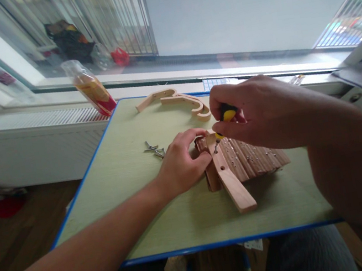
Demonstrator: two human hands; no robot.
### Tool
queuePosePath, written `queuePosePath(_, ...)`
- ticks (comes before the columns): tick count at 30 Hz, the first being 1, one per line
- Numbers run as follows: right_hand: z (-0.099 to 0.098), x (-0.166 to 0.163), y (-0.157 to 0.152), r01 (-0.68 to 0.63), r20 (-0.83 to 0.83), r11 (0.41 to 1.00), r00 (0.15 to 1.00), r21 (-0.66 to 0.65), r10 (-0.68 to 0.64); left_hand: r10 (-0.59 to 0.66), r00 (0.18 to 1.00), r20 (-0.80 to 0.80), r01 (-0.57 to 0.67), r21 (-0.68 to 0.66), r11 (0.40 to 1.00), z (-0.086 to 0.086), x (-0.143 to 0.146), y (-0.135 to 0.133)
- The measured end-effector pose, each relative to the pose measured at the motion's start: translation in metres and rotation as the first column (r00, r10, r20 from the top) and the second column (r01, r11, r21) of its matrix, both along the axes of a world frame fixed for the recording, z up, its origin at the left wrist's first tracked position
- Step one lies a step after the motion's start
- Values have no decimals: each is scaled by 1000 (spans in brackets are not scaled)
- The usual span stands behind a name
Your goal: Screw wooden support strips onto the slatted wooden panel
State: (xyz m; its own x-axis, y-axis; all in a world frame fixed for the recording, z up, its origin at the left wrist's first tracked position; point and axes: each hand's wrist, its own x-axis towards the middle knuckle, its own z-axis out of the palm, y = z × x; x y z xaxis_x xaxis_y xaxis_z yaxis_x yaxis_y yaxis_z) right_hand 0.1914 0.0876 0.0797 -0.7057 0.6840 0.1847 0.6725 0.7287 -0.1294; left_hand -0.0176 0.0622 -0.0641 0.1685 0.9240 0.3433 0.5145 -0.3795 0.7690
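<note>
My right hand (260, 110) is closed around a yellow and black screwdriver (226, 114), its tip pointing down at a light wooden bar (232, 180). The bar lies across a slatted brown wooden panel (254, 160) on the green table (152, 214). My left hand (182, 163) rests at the panel's left end, fingers curled and pressed against the bar and panel, steadying them. Several loose metal screws (154, 149) lie just left of that hand.
Curved light wooden pieces (178, 101) lie at the table's far edge. A plastic bottle with a red and yellow label (91, 88) leans by the far left corner. A white radiator and window sill run behind the blue-edged table.
</note>
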Motion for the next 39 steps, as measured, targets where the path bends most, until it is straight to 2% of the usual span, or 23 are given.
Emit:
queuePosePath(6,1,5,1,-59,-6,996,998,-65,59,-9,1000,3,9,-20,1000,-2,2,1)
queuePosePath(10,3,5,1,-49,-4,993,999,-110,49,-18,1000,17,18,-18,1000,0,2,1)
queuePosePath(22,3,3,0,-29,-5,998,1000,-50,29,-19,1000,14,20,-27,999,2,4,1)
queuePosePath(35,8,1,-5,-24,3,998,1000,-65,24,-10,1000,11,10,-37,999,1,3,0)
queuePosePath(39,2,1,-3,-27,-37,1000,999,-1,27,-10,1000,-5,10,-40,999,1,3,0)
